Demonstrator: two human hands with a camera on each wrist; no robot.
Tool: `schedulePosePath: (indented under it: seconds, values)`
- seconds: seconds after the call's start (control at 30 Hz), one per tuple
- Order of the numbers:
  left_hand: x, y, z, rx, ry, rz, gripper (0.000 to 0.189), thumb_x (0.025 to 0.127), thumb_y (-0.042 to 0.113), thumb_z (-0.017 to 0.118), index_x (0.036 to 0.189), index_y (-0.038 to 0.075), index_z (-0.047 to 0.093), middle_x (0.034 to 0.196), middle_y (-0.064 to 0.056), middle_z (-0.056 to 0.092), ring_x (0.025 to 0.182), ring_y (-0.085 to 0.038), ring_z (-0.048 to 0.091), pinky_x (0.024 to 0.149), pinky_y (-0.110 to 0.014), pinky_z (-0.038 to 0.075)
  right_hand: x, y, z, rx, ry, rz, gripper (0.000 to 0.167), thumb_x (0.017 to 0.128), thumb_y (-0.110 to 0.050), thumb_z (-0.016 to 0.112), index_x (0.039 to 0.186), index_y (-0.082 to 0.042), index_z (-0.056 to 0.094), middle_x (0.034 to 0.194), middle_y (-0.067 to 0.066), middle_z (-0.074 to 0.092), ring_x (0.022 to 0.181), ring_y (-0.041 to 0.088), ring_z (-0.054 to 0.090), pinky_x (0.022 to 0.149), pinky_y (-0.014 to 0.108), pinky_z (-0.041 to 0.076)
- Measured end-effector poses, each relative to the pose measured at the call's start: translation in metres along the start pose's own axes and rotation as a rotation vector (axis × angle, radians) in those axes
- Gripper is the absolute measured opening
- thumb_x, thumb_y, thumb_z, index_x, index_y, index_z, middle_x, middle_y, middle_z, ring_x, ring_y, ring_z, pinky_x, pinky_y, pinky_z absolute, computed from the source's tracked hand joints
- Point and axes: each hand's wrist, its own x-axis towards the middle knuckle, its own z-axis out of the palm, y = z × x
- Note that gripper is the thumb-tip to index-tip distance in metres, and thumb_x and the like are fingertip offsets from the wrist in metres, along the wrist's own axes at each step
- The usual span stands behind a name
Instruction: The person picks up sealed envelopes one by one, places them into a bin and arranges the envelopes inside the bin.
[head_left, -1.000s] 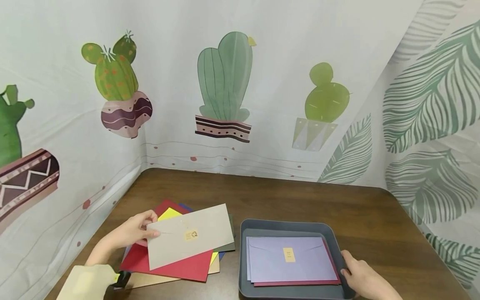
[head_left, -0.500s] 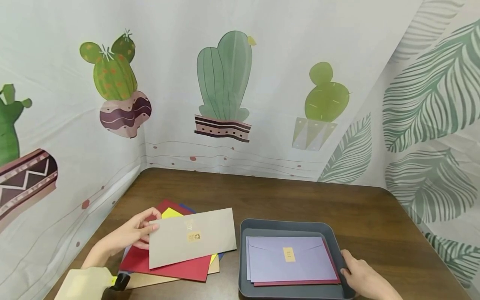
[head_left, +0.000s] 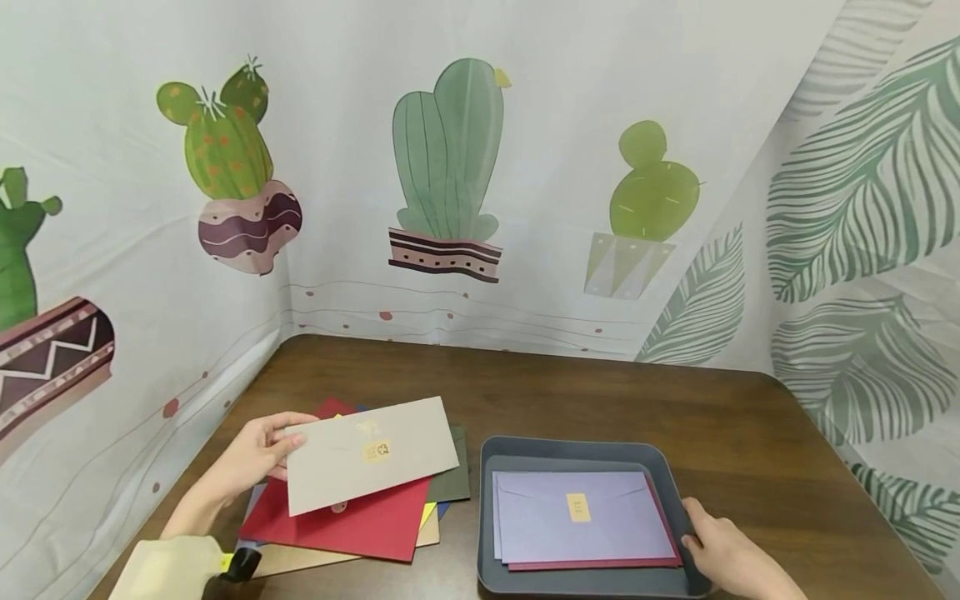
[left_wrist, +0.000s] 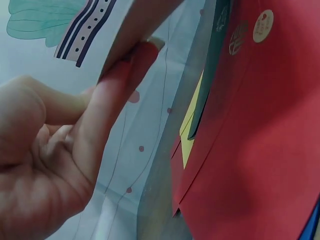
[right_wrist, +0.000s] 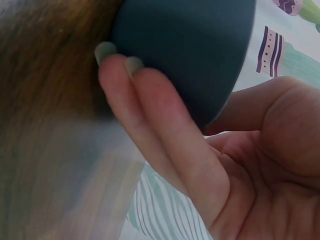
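Left hand [head_left: 255, 454] pinched grey envelope [head_left: 367, 458] by its left end, above red envelope [head_left: 375, 529]. Long axis ran left to right, far end short of tray [head_left: 570, 451]. Right hand [head_left: 726, 546], farther off, gripped tray's right wall.

At left, your pale grey envelope [head_left: 352, 473] looks like stiff, matt paper, its gold label [head_left: 377, 451] faintly shiny. Beneath it you have a red envelope [head_left: 367, 527] of smooth matt paper. At near right, your lavender envelope [head_left: 540, 533] is paper too; the dark tray [head_left: 570, 448] has a smooth matt finish, plastic or coated metal. Your wood-grain table [head_left: 600, 396] carries a soft sheen; the far hanging [head_left: 555, 167] is creased, matt cloth.
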Motion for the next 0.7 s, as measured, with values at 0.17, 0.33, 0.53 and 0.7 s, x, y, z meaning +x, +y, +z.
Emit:
schedulePosePath:
  seconds: [0.17, 0.33, 0.53, 0.7]
  values:
    - [-0.0017, -0.0019, 0.0001, 0.006, 0.023, 0.026, 0.042, 0.1, 0.009, 0.05, 0.131, -0.018, 0.04, 0.09, -0.009, 0.072, 0.069, -0.015, 0.071, 0.059, -0.035, 0.06, 0.0, -0.0003, 0.0, 0.008, -0.006, 0.004, 0.031, 0.092, -0.001, 0.055, 0.12, 0.006, 0.043, 0.077, 0.003, 0.063, 0.067, 0.012, 0.055, 0.058, 0.028, 0.044]
    - [-0.0016, -0.0049, -0.0003, -0.045, 0.01, 0.063, 0.036, 0.1, 0.009, 0.05, 0.128, -0.013, 0.042, 0.086, -0.001, 0.073, 0.066, -0.018, 0.071, 0.058, -0.038, 0.059, 0.0004, -0.0009, 0.0004, 0.02, -0.008, 0.022, 0.032, 0.092, -0.001, 0.055, 0.12, 0.007, 0.043, 0.078, 0.005, 0.064, 0.068, 0.013, 0.056, 0.057, 0.029, 0.044]
    - [-0.002, -0.0017, -0.001, -0.059, -0.02, 0.069, 0.036, 0.101, 0.012, 0.05, 0.129, -0.009, 0.043, 0.088, 0.001, 0.073, 0.066, -0.014, 0.068, 0.057, -0.035, 0.059, -0.001, 0.0016, 0.0005, -0.007, -0.003, -0.026, 0.03, 0.092, -0.002, 0.055, 0.119, 0.005, 0.043, 0.074, 0.003, 0.061, 0.064, 0.011, 0.053, 0.055, 0.026, 0.042]
    - [-0.0014, 0.0012, 0.002, -0.076, -0.058, 0.077, 0.036, 0.101, 0.011, 0.049, 0.129, -0.011, 0.041, 0.089, 0.002, 0.073, 0.066, -0.011, 0.066, 0.058, -0.035, 0.059, -0.0005, 0.0013, 0.0009, 0.006, -0.003, -0.009, 0.031, 0.092, -0.001, 0.055, 0.12, 0.005, 0.043, 0.078, 0.004, 0.063, 0.067, 0.012, 0.056, 0.056, 0.028, 0.045]
